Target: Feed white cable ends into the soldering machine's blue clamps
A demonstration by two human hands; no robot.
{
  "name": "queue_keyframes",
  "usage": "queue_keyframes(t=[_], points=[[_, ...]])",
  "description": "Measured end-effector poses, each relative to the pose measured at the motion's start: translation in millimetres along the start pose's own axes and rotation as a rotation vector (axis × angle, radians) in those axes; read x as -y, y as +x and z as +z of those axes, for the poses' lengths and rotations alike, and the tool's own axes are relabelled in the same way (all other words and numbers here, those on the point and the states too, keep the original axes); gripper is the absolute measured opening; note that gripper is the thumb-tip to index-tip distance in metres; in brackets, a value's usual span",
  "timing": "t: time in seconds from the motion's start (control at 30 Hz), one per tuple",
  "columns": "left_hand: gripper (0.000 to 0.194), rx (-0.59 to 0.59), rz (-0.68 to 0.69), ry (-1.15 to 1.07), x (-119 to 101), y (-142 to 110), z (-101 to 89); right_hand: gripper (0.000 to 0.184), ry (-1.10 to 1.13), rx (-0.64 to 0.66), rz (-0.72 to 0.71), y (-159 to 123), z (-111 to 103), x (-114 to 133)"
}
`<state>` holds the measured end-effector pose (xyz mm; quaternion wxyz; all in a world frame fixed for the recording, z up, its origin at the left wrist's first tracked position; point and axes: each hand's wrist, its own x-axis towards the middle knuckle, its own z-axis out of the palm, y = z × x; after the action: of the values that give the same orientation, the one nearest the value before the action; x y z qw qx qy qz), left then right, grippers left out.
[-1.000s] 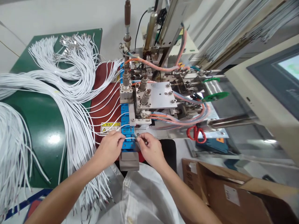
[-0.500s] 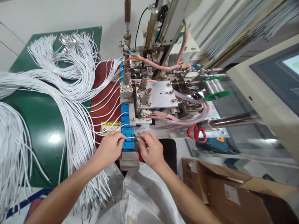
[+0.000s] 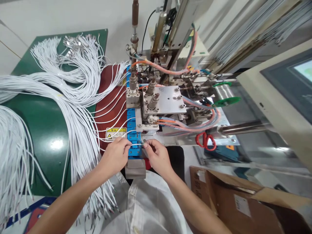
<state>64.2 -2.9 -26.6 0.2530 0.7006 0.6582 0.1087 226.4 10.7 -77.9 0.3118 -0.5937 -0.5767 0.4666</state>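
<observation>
A white cable [image 3: 135, 144] lies across one of the blue clamp blocks [image 3: 131, 136] at the machine's front edge. My left hand [image 3: 116, 152] pinches this cable just left of the block. On the other side, my right hand [image 3: 157, 154] is closed in a pinch at the cable's tip, where thin wire ends barely show between thumb and finger. Farther along the row, more white cables [image 3: 117, 122] run over the reddish-brown surface into other blue blocks. A yellow and white warning label [image 3: 116, 134] sits just beyond my left hand.
Thick bundles of white cables [image 3: 70, 130] cover the green table [image 3: 55, 146] at left. The metal machine [image 3: 165, 99] carries a green-ended wire spool [image 3: 225, 94]. Red-handled scissors [image 3: 206, 140] lie right of it. A screen [image 3: 290, 74] and cardboard box [image 3: 234, 201] stand at right.
My right hand's fingers have shifted slightly and straightened around the cable's tip. My left hand keeps its pinch on the cable. The view has moved a little.
</observation>
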Motion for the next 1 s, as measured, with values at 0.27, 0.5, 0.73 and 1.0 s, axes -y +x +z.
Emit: queue_keyframes(t=[0.27,0.5,0.73,1.0], points=[[0.018,-0.001,-0.012,0.013,1.7,-0.5,0.4,0.018,-0.008,0.012,0.035,0.0,0.4,1.9],[0.018,0.000,0.002,0.027,1.0,-1.2,1.5,0.016,-0.044,-0.005,0.019,4.6,3.5,-7.5],[0.019,-0.027,0.034,0.007,4.5,-1.9,3.4,0.029,-0.203,0.013,-0.207,4.9,-2.8,-10.5],[0.019,-0.032,0.084,0.008,9.0,-0.2,5.7,0.033,-0.319,-0.035,-0.347,12.6,8.4,-10.4]])
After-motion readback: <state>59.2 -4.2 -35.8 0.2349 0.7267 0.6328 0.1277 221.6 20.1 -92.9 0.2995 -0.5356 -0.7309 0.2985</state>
